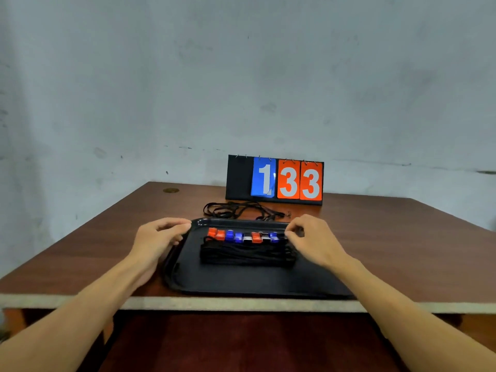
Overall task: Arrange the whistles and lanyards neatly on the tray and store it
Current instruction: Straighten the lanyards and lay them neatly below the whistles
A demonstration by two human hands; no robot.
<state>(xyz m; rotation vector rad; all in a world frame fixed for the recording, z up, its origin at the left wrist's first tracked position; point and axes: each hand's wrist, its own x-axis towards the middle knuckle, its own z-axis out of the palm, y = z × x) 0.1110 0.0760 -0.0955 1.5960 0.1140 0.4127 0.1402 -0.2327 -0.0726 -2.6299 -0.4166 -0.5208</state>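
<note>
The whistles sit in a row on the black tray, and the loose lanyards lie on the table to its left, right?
No. In the head view the whistles sit in a row on the black tray, but the loose lanyards lie on the table beyond its far edge, not to its left.

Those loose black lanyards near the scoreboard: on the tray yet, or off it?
Off it. The loose lanyards lie tangled on the table beyond the tray's far rim, in front of the scoreboard.
</note>
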